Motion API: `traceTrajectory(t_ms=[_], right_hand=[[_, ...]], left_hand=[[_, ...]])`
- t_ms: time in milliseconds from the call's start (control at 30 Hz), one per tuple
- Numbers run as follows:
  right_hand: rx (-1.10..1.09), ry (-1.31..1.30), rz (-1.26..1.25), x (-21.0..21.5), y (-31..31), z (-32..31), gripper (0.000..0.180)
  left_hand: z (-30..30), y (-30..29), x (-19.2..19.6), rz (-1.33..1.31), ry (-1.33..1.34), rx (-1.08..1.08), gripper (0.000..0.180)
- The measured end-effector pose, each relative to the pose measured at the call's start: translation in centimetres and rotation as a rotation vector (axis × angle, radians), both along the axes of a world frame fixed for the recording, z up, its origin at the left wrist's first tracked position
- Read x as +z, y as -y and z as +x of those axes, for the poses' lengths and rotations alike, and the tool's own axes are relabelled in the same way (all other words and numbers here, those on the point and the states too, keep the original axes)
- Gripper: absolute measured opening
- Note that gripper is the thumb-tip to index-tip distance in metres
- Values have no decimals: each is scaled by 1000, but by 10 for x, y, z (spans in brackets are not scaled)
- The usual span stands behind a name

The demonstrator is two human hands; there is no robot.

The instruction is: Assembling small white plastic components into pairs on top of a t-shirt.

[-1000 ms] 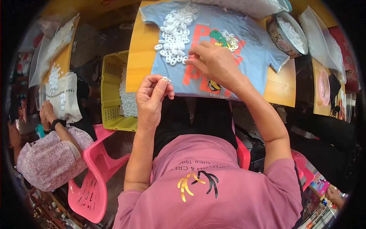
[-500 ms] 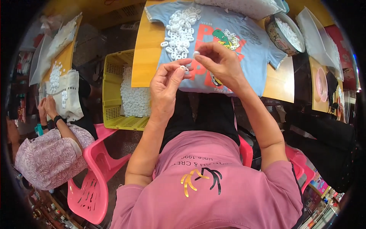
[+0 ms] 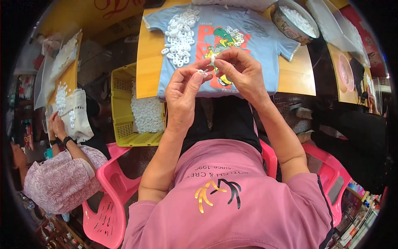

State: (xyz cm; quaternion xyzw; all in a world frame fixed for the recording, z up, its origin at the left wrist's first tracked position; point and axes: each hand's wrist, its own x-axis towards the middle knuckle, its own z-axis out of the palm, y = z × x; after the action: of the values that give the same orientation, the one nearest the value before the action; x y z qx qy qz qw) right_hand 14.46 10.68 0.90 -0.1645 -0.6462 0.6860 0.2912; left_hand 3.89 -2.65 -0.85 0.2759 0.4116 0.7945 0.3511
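My left hand [image 3: 181, 97] is closed, pinching a small white plastic piece [image 3: 202, 72] between thumb and fingertips. Just to its right, my right hand [image 3: 244, 79] pinches another small white piece [image 3: 213, 59] with thumb and forefinger. The fingertips of both hands nearly meet; whether the two pieces touch is too small to tell. Beneath my hands a blue-grey T-shirt [image 3: 265, 62] with a cartoon dinosaur print lies spread on the table. On its left side rests a loose pile of white oval plastic pieces with holes [image 3: 180, 37].
Left of my legs stands a yellow crate [image 3: 120, 74] containing many white pieces [image 3: 146, 111]. A patterned round tin [image 3: 286, 30] of white parts sits at the table's far right. Another person [image 3: 62, 174] works at far left, behind a pink chair [image 3: 110, 195]. A pink basin [image 3: 345, 72] is at right.
My right hand has come closer to my left, bringing its white piece near the left fingertips. The view has shifted slightly, so the T-shirt and pile appear further left.
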Motion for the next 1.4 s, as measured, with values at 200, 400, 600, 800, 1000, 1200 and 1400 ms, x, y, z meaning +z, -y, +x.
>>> traceTrajectory(t_ms=[200, 400, 600, 800, 1000, 1200, 1400], right_hand=[[-29, -1, -67, 3, -2, 4, 21], [5, -98, -297, 1, -2, 13, 27], [-12, -107, -295, 9, 3, 18, 26], [-16, -96, -268, 8, 2, 22, 25], [-57, -103, -257, 9, 4, 21, 25], [-72, -81, -201, 7, 4, 21, 24], [-67, -95, -261, 9, 6, 18, 23]], left_hand=[[6, -4, 10, 4, 51, -11, 11], [4, -11, 16, -35, 123, -45, 11], [10, -18, 25, -108, 117, -82, 13], [11, -19, 23, -113, 109, -89, 13], [10, -20, 22, -127, 100, -100, 13], [10, -23, 20, -182, 44, -73, 14], [14, -28, 23, -201, 18, -51, 14]])
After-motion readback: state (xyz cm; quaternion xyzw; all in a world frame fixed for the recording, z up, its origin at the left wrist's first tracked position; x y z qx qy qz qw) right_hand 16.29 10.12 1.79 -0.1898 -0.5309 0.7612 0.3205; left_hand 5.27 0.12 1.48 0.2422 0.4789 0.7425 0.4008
